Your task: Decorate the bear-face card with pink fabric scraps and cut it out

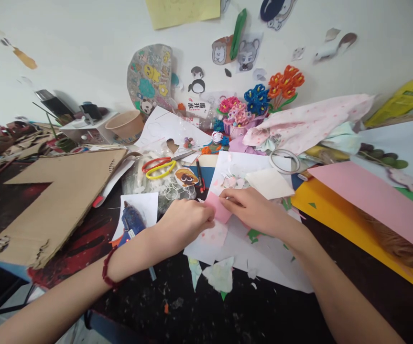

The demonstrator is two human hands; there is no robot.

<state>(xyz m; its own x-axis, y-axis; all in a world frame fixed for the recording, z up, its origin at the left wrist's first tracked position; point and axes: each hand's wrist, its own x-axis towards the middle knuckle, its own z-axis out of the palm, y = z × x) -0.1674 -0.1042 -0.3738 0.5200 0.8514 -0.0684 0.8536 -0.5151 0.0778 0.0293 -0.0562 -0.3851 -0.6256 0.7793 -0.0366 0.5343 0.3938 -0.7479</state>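
A small piece of pink paper (221, 213) is pinched between my two hands, over white sheets on the dark table. My left hand (187, 222), fingers curled, grips its left edge. My right hand (245, 205) pinches the upper right part between thumb and fingers. Just below lies a pale piece of paper with pink spots (215, 235), partly covered by my left hand. White paper (256, 258) scattered with green and pale scraps spreads beneath my right hand. Torn pale scraps (219, 275) rest on the table nearer to me.
Red-and-yellow-handled scissors (159, 167) lie on a clear plastic bag, beyond my left hand. A blue glue gun (133, 222) rests on white paper at left. Cut cardboard (73, 196) covers the left side; a pink sheet (374, 200) and a yellow sheet (321, 217) lie at right. Flowers (256, 100) stand behind.
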